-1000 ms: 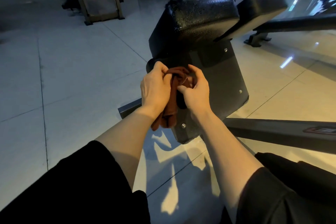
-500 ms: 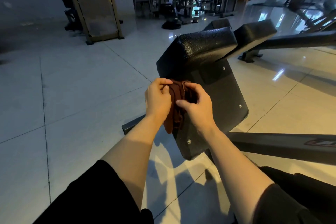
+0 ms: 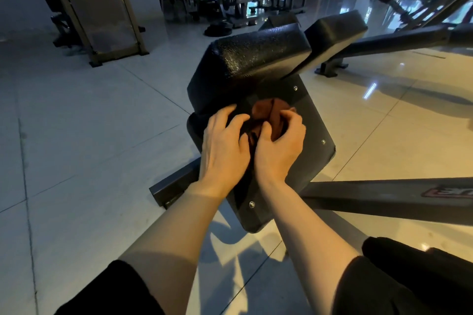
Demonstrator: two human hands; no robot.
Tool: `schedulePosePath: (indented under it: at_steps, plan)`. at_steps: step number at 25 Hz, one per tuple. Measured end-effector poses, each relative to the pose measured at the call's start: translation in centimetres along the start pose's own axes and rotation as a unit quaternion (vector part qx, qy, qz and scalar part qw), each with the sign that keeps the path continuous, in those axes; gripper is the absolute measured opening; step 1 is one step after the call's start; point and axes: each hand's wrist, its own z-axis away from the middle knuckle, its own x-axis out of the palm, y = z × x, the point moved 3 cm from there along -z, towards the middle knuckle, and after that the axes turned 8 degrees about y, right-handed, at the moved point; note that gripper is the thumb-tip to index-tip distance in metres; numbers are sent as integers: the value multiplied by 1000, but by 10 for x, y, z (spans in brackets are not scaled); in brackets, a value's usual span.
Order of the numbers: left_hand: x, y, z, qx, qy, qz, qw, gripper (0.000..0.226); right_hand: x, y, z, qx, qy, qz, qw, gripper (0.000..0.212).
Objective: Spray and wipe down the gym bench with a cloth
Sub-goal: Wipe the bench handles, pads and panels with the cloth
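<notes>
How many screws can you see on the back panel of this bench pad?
3: one screw upper right, one at the right edge, one near the bottom. Hands and cloth may hide more.

cloth [image 3: 266,116] now bunched higher between both hands, left hand [image 3: 225,146] fingers spread looser

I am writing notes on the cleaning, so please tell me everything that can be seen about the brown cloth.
The cloth is reddish brown, soft fabric by its look, bunched into folds rather than spread flat. Most of it is hidden between the two hands. The left hand covers its left side; the right hand pinches a fold between thumb and fingers. It lies in front of the black back panel of the gym bench, below the textured pad. A dark strip of it hangs down between the wrists.
</notes>
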Motion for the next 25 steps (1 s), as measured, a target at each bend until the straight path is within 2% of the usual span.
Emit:
schedulePosePath:
  at_steps: [4,7,9,12,15,17,21,25]
  plan:
    - [8,-14,-4,143,79,-87,983,44,17,-2,-10,-98,52,-64,992,36]
    - [14,-29,-5,196,112,-145,963,53,38,-8,-24,-201,93,-80,972,37]
    - [20,-36,-4,220,127,-166,953,54,56,-3,-29,-226,67,-66,970,43]
    - [28,-42,-4,238,148,-194,940,51,66,12,-29,-207,7,-24,978,43]
    - [33,-45,-4,243,163,-205,934,51,55,10,-26,-200,49,-56,977,33]
    - [35,-47,-5,232,177,-200,935,53,54,2,-24,-233,69,-70,968,41]
    - [42,-46,-4,222,173,-193,940,53,61,4,-34,-258,-5,-31,966,44]
    - [48,-39,-5,200,203,-184,941,53,49,-4,-31,-300,29,-60,952,43]
